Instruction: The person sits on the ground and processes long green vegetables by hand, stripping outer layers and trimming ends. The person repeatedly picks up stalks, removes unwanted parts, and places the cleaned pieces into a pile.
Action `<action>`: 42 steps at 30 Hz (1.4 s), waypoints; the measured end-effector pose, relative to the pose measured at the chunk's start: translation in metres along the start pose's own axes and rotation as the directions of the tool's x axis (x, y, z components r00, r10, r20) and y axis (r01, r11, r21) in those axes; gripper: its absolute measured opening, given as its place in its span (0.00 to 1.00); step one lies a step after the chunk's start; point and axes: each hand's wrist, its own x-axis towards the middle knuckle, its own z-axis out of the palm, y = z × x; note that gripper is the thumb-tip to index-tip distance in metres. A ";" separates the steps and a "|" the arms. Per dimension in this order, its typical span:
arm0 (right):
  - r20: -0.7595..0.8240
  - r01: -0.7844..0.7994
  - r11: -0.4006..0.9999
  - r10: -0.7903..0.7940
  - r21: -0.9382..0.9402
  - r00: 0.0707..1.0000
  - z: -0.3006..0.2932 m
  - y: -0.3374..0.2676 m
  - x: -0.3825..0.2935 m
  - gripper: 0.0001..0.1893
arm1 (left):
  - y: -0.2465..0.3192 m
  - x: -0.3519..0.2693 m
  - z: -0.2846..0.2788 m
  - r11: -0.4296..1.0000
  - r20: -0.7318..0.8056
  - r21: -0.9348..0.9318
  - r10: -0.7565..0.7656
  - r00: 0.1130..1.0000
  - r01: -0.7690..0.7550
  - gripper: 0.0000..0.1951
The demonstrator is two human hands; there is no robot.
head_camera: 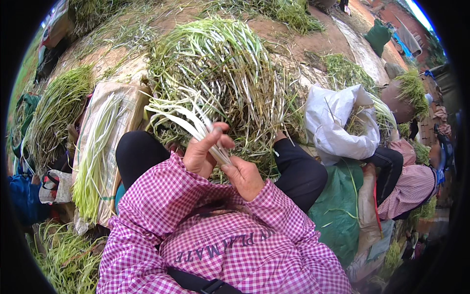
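A small bunch of white-ended, leek-like stalks (189, 123) is between my hands, above my lap. My left hand (202, 154) wraps loosely around the bunch, with its thumb laid along the stalks. The lower ends are pinched between the thumb and fingers of my right hand (246, 179). Just beyond lies a large heap of the same stalks (227, 70), green at the far side, with brown, soiled ends nearer me. To my left, paler stalks (97, 154) lie in a neat bundle on a sack-covered block (110, 183).
A white woven sack (326, 121) with plant scraps stands open at right. Beside my right knee lies a green sheet (339, 205). A person in a checked garment (411, 183) sits farther right. More stalks (60, 110) are piled at left, and loose greens (66, 257) lie at lower left.
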 end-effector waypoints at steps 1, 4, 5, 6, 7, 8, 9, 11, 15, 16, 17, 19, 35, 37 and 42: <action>-0.001 0.045 0.998 -0.045 -0.034 0.999 -0.003 -0.002 0.000 0.16 | 0.002 0.004 0.002 0.996 0.021 0.066 -0.067 0.998 0.065 0.14; 0.091 0.000 0.998 -0.007 0.070 0.996 -0.007 -0.009 0.002 0.16 | 0.008 0.018 0.010 0.986 0.085 0.041 -0.164 0.983 0.161 0.12; 0.139 -0.064 0.995 0.053 0.075 0.989 -0.010 -0.012 0.004 0.16 | 0.012 0.024 0.012 0.982 0.061 0.005 -0.191 0.980 0.191 0.11; 0.225 -0.072 0.995 0.055 0.070 0.973 -0.013 -0.014 0.007 0.15 | 0.014 0.027 0.015 0.990 0.073 -0.018 -0.137 0.988 0.139 0.11; 0.269 -0.073 0.997 0.062 0.032 0.961 -0.019 -0.016 0.012 0.15 | 0.017 0.031 0.017 0.995 0.015 -0.013 -0.097 0.995 0.097 0.12; 0.323 -0.108 0.993 0.116 -0.041 0.939 -0.028 -0.017 0.020 0.15 | 0.024 0.034 0.017 0.998 -0.042 -0.017 -0.067 0.997 0.067 0.12; 0.374 -0.139 0.983 0.173 -0.117 0.911 -0.040 -0.016 0.029 0.15 | 0.031 0.037 0.016 0.999 -0.084 -0.022 -0.040 0.996 0.039 0.13; 0.089 -0.115 0.989 0.123 -0.093 0.988 -0.068 -0.013 0.061 0.15 | 0.036 0.038 0.014 0.994 -0.166 -0.104 -0.001 0.986 -0.017 0.12; -0.485 -0.243 0.951 0.124 -0.191 0.866 -0.110 0.001 0.151 0.09 | 0.030 0.038 0.010 0.997 -0.244 -0.075 -0.042 0.969 0.024 0.10; -0.567 -0.249 0.946 0.091 -0.208 0.819 -0.111 0.006 0.171 0.10 | 0.028 0.038 0.009 0.997 -0.235 -0.081 -0.040 0.971 0.021 0.10; -0.567 -0.375 0.849 0.111 -0.373 0.816 -0.113 0.011 0.189 0.11 | 0.026 0.038 0.008 0.996 -0.257 -0.074 -0.058 0.965 0.040 0.10; -0.563 -0.467 0.755 0.159 -0.459 0.811 -0.110 0.022 0.209 0.12 | 0.025 0.039 0.006 0.999 -0.264 -0.035 -0.037 0.964 0.029 0.10; -0.461 -0.069 0.925 0.250 0.373 0.852 -0.100 -0.004 0.146 0.14 | 0.019 0.045 0.004 0.996 -0.285 0.079 -0.014 0.958 0.038 0.08; -0.451 -0.040 0.910 0.243 0.414 0.859 -0.081 0.003 0.130 0.11 | 0.019 0.047 0.005 0.988 -0.306 0.151 0.024 0.952 0.023 0.08; -0.256 0.037 0.941 0.053 0.336 0.965 -0.033 0.026 0.089 0.05 | 0.014 0.051 0.008 0.939 -0.294 0.334 0.180 0.939 -0.075 0.14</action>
